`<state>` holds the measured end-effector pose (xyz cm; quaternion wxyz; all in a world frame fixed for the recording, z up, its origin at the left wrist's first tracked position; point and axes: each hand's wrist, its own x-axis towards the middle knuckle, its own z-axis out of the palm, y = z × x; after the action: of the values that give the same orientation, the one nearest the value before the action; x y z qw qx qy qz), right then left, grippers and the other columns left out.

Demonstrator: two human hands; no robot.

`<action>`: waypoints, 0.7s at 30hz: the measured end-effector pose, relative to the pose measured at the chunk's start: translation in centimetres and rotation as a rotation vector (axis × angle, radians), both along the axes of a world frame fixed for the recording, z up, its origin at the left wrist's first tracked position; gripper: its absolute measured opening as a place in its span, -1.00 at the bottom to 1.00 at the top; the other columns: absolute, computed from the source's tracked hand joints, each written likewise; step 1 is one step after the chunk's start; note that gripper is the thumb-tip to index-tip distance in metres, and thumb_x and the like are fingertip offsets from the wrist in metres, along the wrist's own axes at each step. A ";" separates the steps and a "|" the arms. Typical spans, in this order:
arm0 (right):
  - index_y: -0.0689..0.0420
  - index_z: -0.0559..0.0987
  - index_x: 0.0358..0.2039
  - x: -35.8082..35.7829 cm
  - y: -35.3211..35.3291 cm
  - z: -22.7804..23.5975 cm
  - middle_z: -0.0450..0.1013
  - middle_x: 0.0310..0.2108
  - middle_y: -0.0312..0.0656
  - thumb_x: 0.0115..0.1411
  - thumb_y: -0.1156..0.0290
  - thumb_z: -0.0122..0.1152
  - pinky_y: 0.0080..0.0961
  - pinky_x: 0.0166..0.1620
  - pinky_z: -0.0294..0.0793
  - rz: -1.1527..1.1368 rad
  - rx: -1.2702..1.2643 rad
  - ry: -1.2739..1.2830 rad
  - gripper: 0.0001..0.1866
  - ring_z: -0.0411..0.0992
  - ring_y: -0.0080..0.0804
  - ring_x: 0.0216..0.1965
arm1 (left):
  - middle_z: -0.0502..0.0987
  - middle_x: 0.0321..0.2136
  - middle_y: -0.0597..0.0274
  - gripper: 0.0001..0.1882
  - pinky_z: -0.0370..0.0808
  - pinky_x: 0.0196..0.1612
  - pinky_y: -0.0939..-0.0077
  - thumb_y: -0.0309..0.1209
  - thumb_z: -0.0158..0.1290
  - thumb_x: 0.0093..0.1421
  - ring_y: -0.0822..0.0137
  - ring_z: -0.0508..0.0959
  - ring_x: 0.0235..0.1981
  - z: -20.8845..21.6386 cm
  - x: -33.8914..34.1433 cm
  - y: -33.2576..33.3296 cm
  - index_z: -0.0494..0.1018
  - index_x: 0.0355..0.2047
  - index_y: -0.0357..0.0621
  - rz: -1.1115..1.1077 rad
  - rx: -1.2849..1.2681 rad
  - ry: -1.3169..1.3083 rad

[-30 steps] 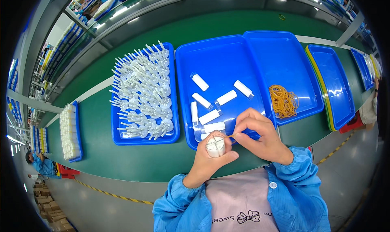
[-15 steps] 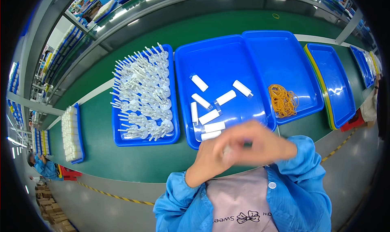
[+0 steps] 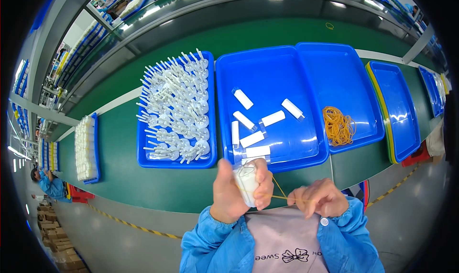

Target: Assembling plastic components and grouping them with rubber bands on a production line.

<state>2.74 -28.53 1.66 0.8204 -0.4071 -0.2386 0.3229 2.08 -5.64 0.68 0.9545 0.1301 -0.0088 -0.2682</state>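
Banding: a bundle of small white tubes (image 3: 246, 181), held upright near the body, just this side of the green bench (image 3: 119, 144).
Left hand: left hand (image 3: 234, 189) closed round the bundle, thumb on the right side, fingers wrapped behind; firm full grip.
Right hand: right hand (image 3: 319, 197) to the right of the bundle, fingers curled and pinched on a yellow rubber band (image 3: 279, 189); the band runs taut from the bundle to that hand.
Band state: stretched, one end at the bundle; whether it is looped once or more, cannot tell.
Progress: judged mid-wrap; bundle gathered and band on, but not let go, so this bundle is not finished.
Left to do: loose tubes (image 3: 258, 122) lie scattered in the middle blue tray (image 3: 267, 67), just beyond the hands; about seven, so more bundling looks to remain.
Band supply: pile of orange-yellow rubber bands (image 3: 338, 125) in the next blue tray (image 3: 344, 67) to the right.
Left tray: blue tray (image 3: 143, 158) on the left, full of white plastic stemmed parts (image 3: 179, 108), heaped.
Far left: small blue tray with rows of white pieces (image 3: 86, 149).
Far right: more blue trays (image 3: 394, 106), stacked over a yellow one; contents not visible.
Other person: a worker in blue (image 3: 48, 184) at the far-left edge, apart from these hands.
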 end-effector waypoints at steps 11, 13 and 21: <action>-0.21 0.21 0.31 -3.0 1.0 -4.5 0.37 -0.21 -0.41 0.35 0.37 -0.02 -0.36 0.20 0.24 -0.004 0.694 0.837 -0.47 0.27 -0.56 -0.38 | 0.33 -0.69 0.18 -0.38 0.28 -0.64 0.33 0.26 -0.23 0.18 0.22 0.36 -0.70 -0.6 0.2 -1.6 0.30 -0.49 -0.11 0.235 0.328 0.063; -0.20 0.12 0.35 -3.0 0.9 -4.2 0.25 0.11 -0.41 0.33 0.44 -0.01 -0.38 0.14 0.34 -0.018 0.699 0.912 -0.39 0.31 -0.52 -0.30 | 0.32 -0.70 0.17 -0.30 0.29 -0.63 0.32 0.34 -0.30 0.18 0.20 0.36 -0.70 -0.9 0.0 -1.8 0.30 -0.50 -0.13 0.225 0.341 0.017; -0.08 0.00 0.39 -0.4 1.6 -4.4 -0.03 0.37 -0.16 0.23 0.60 0.07 -0.61 -0.29 0.62 -0.059 0.239 0.565 -0.22 0.37 -0.42 -0.11 | 0.50 -0.64 0.22 -0.01 0.30 -0.58 0.58 0.41 -0.60 0.21 0.41 0.46 -0.65 -1.9 -0.5 -1.9 0.31 0.13 -0.27 0.375 1.190 -0.383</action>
<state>2.37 -26.97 -2.73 0.9055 -0.2085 -0.0256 0.3688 1.61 -7.56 -1.18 0.7315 0.6813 -0.0057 -0.0282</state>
